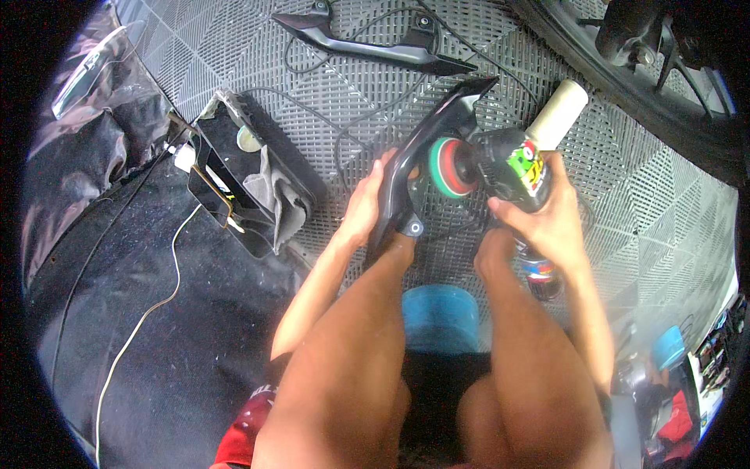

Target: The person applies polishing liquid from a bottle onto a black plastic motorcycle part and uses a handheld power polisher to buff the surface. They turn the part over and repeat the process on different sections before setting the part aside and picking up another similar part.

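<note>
My left hand [368,199] holds a glossy black motorcycle grab rail [410,146] from its left side, the pointed end up and to the right. In my right hand [545,220] is a black power polisher [507,167] with stickers and a pale side handle [558,114]. Its round green and red pad [450,168] faces the rail; whether they touch cannot be told. A second, similar black rail [375,48] lies on the grey slatted floor mat [638,193] beyond.
At the left stands a black open box [281,140] with a grey cloth [275,196] over its edge. Cables run over the mat. A motorcycle wheel [621,94] is at upper right. A blue tub [440,319] sits between my legs. A white cord [146,311] crosses the dark sheet at left.
</note>
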A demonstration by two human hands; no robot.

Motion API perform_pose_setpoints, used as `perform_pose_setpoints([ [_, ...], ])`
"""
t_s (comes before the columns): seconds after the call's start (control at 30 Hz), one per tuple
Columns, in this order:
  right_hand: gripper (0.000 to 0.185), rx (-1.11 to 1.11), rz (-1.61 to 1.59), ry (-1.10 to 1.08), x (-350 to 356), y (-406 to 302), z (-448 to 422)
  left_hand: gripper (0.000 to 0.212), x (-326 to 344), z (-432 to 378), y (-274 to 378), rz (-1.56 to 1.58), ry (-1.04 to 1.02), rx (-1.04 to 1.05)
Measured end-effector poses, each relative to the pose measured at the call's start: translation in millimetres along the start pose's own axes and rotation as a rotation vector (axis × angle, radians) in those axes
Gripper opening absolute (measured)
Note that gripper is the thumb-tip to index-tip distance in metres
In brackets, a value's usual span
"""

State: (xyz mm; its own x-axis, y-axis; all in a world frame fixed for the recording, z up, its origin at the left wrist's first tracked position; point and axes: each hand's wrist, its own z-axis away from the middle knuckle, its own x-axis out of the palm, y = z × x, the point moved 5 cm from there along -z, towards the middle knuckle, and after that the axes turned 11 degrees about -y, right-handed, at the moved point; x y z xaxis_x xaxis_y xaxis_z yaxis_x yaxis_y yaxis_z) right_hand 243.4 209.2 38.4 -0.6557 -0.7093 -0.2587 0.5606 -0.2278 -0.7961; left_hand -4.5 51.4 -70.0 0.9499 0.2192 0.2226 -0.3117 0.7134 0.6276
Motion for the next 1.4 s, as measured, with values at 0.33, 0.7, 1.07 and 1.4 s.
perform_pose_setpoints([
  [0.33,0.094,-0.035,0.346,-0.188,30.8,1.0,-7.8,0.058,15.2,-3.0,13.9,-0.188,0.040,0.057],
  [0.7,0.088,-0.065,0.024,-0.421,45.6,1.9,-32.9,0.062,6.7,-6.9,5.8,-0.021,0.006,0.106],
  [1.07,0.083,-0.007,0.133,-0.309,54.2,-1.6,-26.7,0.056,-1.2,-14.7,-7.9,0.061,0.006,0.153],
  [1.4,0.083,-0.122,0.362,-0.149,51.4,-9.8,-27.4,0.055,6.1,-1.6,14.0,-0.104,0.080,0.066],
])
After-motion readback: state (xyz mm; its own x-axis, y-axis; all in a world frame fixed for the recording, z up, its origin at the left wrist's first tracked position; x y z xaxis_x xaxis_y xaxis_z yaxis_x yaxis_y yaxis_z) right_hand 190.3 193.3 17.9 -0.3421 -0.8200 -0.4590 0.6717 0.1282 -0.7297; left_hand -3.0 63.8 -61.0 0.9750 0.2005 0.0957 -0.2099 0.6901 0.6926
